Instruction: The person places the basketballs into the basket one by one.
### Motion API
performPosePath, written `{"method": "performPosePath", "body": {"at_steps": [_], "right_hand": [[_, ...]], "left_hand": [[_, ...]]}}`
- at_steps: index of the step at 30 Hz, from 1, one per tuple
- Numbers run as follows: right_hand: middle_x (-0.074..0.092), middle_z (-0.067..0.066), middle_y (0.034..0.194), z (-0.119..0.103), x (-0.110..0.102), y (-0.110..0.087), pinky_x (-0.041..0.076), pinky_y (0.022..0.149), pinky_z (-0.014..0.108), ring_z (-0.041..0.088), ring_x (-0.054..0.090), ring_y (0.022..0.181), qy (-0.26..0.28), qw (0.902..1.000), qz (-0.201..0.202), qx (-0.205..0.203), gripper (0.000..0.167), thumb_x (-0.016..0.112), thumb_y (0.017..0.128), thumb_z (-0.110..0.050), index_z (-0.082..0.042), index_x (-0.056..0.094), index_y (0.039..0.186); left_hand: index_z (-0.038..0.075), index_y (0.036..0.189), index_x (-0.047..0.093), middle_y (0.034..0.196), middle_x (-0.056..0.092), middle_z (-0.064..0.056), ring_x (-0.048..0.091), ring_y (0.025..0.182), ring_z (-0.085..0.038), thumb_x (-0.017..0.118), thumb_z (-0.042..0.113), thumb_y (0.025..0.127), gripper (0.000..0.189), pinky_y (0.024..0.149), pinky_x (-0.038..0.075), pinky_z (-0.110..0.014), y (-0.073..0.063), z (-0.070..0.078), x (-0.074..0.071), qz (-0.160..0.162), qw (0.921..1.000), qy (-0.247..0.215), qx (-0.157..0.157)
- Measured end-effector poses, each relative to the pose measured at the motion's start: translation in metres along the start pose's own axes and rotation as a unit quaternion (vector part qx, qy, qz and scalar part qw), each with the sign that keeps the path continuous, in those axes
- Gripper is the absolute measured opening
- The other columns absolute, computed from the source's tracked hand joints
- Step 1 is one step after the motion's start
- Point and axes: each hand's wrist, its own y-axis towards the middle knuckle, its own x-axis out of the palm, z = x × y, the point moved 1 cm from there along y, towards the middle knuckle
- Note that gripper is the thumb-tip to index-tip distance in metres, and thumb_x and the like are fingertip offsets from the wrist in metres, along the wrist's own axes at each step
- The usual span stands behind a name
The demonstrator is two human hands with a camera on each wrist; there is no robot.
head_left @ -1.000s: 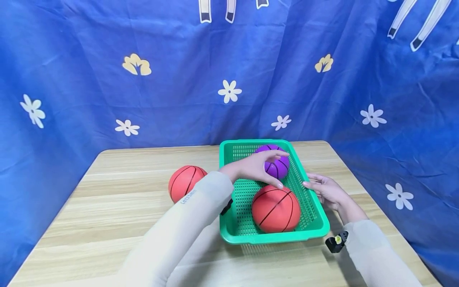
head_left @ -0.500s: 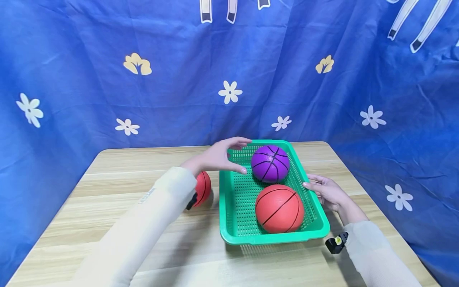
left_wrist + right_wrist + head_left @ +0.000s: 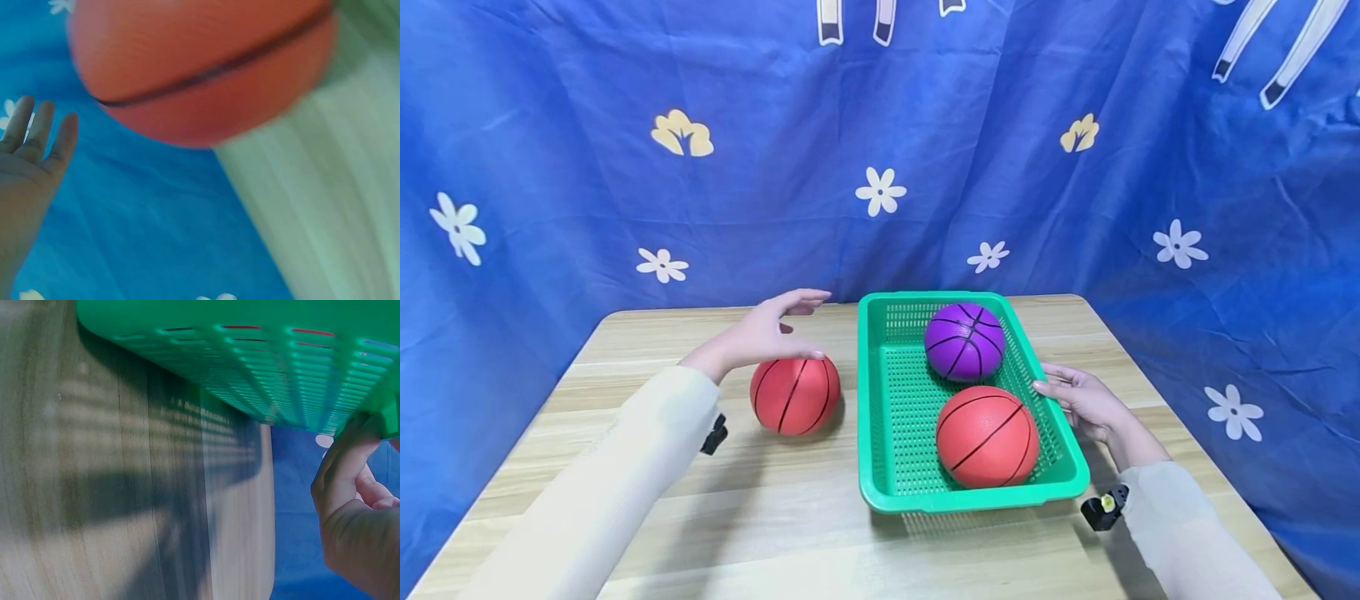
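A green plastic basket (image 3: pixel 872 417) stands right of centre on the table. Inside it, a purple basketball (image 3: pixel 965 342) lies at the back and an orange-red basketball (image 3: pixel 988 437) at the front. My right hand (image 3: pixel 1086 404) grips the basket's right rim, thumb on the rim and fingers against the outer wall. Left of the basket, a second orange-red basketball (image 3: pixel 796 397) rests on the table. Just behind and above that ball, my left hand (image 3: pixel 760 333) is spread with nothing in it; whether the thumb touches the ball is unclear. In the left wrist view, straight fingers (image 3: pixel 62 144) show beside this ball (image 3: pixel 200 69).
The wooden table (image 3: pixel 805 517) ends at a blue curtain (image 3: pixel 760 183) with white flowers, which also runs along the right and left sides. Black wrist cameras (image 3: pixel 1103 508) sit on both wrists.
My left hand has moved left, from above the basket to the ball outside it. The orange-red ball in the basket has shifted slightly right. My right hand stays at the rim.
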Motion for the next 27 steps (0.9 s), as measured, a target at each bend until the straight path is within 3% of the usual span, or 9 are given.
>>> {"method": "performPosePath", "body": {"at_steps": [5,12,18,27], "right_hand": [[0.056,0.007,0.123,0.0,-0.001,0.0,0.055,0.077,0.039,0.016,0.067,0.089,0.004,1.0,-0.003,-0.005,0.07,0.059,0.096,-0.016,0.002,0.018,0.15],[0.056,0.008,0.123,-0.001,0.0,0.0,0.054,0.078,0.04,0.017,0.066,0.093,0.011,0.9999,-0.005,-0.005,0.07,0.058,0.096,-0.015,0.002,0.017,0.15],[0.056,0.009,0.123,-0.001,0.0,-0.002,0.055,0.078,0.04,0.017,0.067,0.091,0.011,0.9999,-0.007,-0.006,0.07,0.058,0.096,-0.016,0.002,0.018,0.15],[0.056,0.009,0.124,-0.002,0.001,-0.003,0.055,0.077,0.04,0.017,0.066,0.093,0.015,0.9997,-0.018,-0.011,0.07,0.057,0.097,-0.015,0.003,0.015,0.15]], "left_hand": [[0.01,0.144,0.039,0.141,0.043,-0.015,0.04,0.128,-0.033,0.079,0.019,0.078,0.078,0.095,0.04,-0.055,-0.018,-0.022,0.0,0.014,0.9998,-0.004,-0.012],[0.009,0.145,0.037,0.143,0.037,-0.016,0.032,0.129,-0.039,0.083,0.02,0.073,0.086,0.091,0.045,-0.055,-0.039,-0.052,0.012,0.018,0.9989,-0.022,-0.038],[0.008,0.144,0.039,0.138,0.04,-0.02,0.037,0.123,-0.041,0.086,0.024,0.07,0.089,0.083,0.05,-0.052,-0.051,-0.065,0.018,0.018,0.998,-0.012,-0.06],[0.01,0.145,0.034,0.137,0.042,-0.022,0.048,0.115,-0.044,0.085,0.018,0.071,0.091,0.083,0.051,-0.05,-0.06,-0.08,0.027,0.021,0.9956,-0.06,-0.068]]}}
